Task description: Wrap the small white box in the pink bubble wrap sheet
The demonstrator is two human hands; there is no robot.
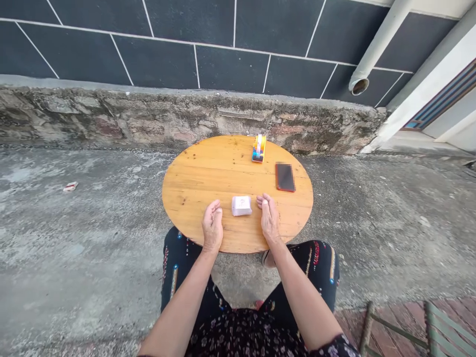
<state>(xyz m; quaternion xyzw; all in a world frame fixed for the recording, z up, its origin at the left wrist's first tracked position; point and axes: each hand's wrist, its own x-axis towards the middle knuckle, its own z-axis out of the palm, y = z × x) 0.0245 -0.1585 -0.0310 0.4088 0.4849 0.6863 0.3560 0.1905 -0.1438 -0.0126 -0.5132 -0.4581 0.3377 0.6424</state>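
On the near half of a round wooden table (208, 171) lies a small white packet (241, 205) with a printed label on top. My left hand (212, 224) rests at the table's near edge, left of the packet and apart from it. Its fingers are stretched out and hold nothing. To the packet's right, my right hand (268, 215) is turned inward with its fingers extended, also holding nothing. Neither hand touches the packet. Beyond my right hand is a phone (285, 177) with a red-orange edge. A yellow and blue tape dispenser (259, 148) stands near the far edge.
A low stone ledge (148, 121) and a dark tiled wall (230, 64) run behind the table. A pipe (379, 44) comes down at the upper right. Part of a metal-framed chair (427, 322) shows at the lower right. Litter (70, 186) lies on the concrete at left.
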